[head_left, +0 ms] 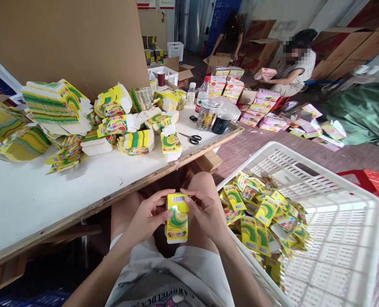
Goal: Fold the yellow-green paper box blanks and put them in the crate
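Note:
Over my lap I hold a small yellow and green carton (177, 219) with a barcode flap at its top. My left hand (150, 213) grips its left side, fingers curled behind it and thumb on the front. My right hand (203, 209) pinches the top flap from the right. Stacks of flat yellow and green carton blanks (53, 104) lie on the white table (32, 196) to my upper left. At my right a white plastic crate (333, 213) holds several folded cartons (266, 213) of the same kind.
Black scissors (191, 137), bottles (202, 94) and a dark cup (220, 124) stand at the table's far end. A large cardboard sheet (74, 38) leans behind the table. Two other people (293, 64) sit on the floor among pink cartons (263, 111). A red stool (373, 181) is at right.

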Motion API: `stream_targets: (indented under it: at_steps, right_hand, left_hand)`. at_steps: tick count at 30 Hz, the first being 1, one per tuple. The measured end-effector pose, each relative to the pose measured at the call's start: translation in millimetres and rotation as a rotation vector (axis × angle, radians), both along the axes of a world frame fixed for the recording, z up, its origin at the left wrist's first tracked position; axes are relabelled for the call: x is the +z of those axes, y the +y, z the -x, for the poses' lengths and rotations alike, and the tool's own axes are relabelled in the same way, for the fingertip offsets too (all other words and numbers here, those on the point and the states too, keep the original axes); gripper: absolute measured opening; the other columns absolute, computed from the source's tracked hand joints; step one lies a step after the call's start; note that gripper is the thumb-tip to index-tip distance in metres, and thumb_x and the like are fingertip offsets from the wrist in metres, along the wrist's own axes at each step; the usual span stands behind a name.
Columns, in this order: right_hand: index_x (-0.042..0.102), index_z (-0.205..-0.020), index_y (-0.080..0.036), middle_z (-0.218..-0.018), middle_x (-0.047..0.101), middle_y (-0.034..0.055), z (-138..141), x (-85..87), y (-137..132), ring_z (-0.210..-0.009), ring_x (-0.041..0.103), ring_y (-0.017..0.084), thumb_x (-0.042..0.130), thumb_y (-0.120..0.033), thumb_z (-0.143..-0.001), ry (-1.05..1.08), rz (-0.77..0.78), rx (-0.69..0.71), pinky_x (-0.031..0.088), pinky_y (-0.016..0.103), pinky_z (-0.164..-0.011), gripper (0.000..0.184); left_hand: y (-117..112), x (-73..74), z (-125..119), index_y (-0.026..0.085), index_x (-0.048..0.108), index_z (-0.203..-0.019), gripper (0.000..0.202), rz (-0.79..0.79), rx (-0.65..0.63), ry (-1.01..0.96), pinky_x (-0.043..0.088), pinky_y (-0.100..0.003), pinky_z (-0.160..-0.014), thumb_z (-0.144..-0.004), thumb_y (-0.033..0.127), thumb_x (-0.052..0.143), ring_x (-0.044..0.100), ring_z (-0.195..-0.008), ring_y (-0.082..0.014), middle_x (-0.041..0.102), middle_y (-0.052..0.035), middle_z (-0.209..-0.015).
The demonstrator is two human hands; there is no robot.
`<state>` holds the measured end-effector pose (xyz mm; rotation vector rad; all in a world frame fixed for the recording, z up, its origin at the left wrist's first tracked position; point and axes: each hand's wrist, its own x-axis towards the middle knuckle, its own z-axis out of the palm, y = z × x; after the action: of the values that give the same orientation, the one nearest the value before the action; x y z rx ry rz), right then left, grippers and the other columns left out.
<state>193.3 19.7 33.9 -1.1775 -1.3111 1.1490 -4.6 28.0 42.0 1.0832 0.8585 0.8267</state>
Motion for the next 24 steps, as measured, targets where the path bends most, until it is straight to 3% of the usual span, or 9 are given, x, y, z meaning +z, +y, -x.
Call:
stream_targets:
  at_steps: [5,8,10,12,14,16,19,21,24]
  right_hand:
    - [0.077,-0.093,-0.025,-0.087,0.075,0.0047,2,-1.4,-3,-0.084,0.069,0.025,0.074,-0.037,-0.083,0.147,0.041,-0.113,0.056,0.037,-0.075,0.015]
    - [0.074,-0.091,-0.024,-0.088,0.074,0.0059,-9,10.8,-10,-0.080,0.067,0.023,0.069,-0.034,-0.087,0.009,-0.070,-0.194,0.052,0.035,-0.068,0.012]
    - [0.072,-0.088,-0.023,-0.089,0.071,0.0068,-23,23.5,-15,-0.079,0.064,0.022,0.065,-0.031,-0.090,-0.187,-0.235,-0.367,0.047,0.033,-0.063,0.011]
    - [0.072,-0.085,-0.021,-0.092,0.068,0.0084,-41,34.9,-21,-0.085,0.061,0.024,0.067,-0.031,-0.089,-0.434,-0.412,-0.692,0.044,0.034,-0.065,0.012]
    - [0.073,-0.096,-0.020,-0.106,0.065,0.0124,-57,40.1,-24,-0.097,0.058,0.027,0.069,-0.035,-0.087,-0.619,-0.428,-0.882,0.042,0.035,-0.067,0.019]
    - [0.072,-0.102,-0.019,-0.110,0.063,0.0135,-66,37.3,-26,-0.100,0.056,0.028,0.069,-0.039,-0.087,-0.661,-0.404,-0.880,0.043,0.035,-0.068,0.026]
    - [0.072,-0.098,-0.020,-0.104,0.065,0.0115,-64,23.4,-28,-0.088,0.058,0.024,0.063,-0.040,-0.089,-0.583,-0.332,-0.747,0.044,0.034,-0.066,0.023]
    - [0.071,-0.097,-0.020,-0.101,0.067,0.0099,-54,14.1,-28,-0.075,0.056,0.019,0.062,-0.039,-0.090,-0.497,-0.244,-0.706,0.045,0.032,-0.063,0.023]
    - [0.071,-0.095,-0.019,-0.093,0.071,0.0081,-31,6.7,-25,-0.071,0.060,0.018,0.062,-0.041,-0.090,-0.262,-0.104,-0.669,0.048,0.032,-0.064,0.024]
  left_hand:
    - [-6,-3.4,-17,0.020,0.063,-0.126,0.046,-0.053,-0.001,-0.008,0.056,-0.033,-0.086,-0.082,0.026,0.074,0.069,-0.106,-0.0276,0.073,-0.0122,-0.122]
    - [-3,1.5,-30,0.022,0.062,-0.130,0.041,-0.142,-0.038,0.011,0.055,-0.036,-0.094,-0.089,0.027,0.066,0.066,-0.115,-0.0280,0.068,-0.0118,-0.131]
    - [12,6.9,-35,0.024,0.059,-0.134,0.043,-0.310,-0.010,0.076,0.047,-0.040,-0.107,-0.091,0.027,0.063,0.059,-0.127,-0.0282,0.061,-0.0106,-0.140]
    - [42,10.3,-37,0.024,0.056,-0.137,0.053,-0.507,0.156,0.214,0.033,-0.043,-0.119,-0.086,0.027,0.070,0.045,-0.140,-0.0287,0.053,-0.0100,-0.149]
    - [83,9.0,-36,0.019,0.054,-0.136,0.066,-0.537,0.469,0.363,0.027,-0.043,-0.121,-0.075,0.025,0.081,0.039,-0.143,-0.0302,0.049,-0.0136,-0.150]
    - [125,3.1,-33,0.013,0.058,-0.128,0.059,-0.395,0.630,0.431,0.035,-0.046,-0.115,-0.076,0.026,0.081,0.045,-0.137,-0.0330,0.054,-0.0174,-0.141]
    - [169,-7.6,-28,0.012,0.062,-0.118,0.034,-0.293,0.596,0.412,0.054,-0.047,-0.094,-0.090,0.032,0.068,0.064,-0.109,-0.0281,0.065,-0.0135,-0.121]
    - [174,-11.6,-23,0.014,0.062,-0.117,0.029,-0.266,0.568,0.375,0.058,-0.042,-0.082,-0.095,0.032,0.062,0.067,-0.096,-0.0216,0.067,-0.0089,-0.115]
    - [143,-13.1,-18,0.014,0.066,-0.093,0.020,-0.278,0.592,0.302,0.053,-0.027,-0.065,-0.092,0.034,0.064,0.062,-0.070,-0.0136,0.066,-0.0006,-0.082]
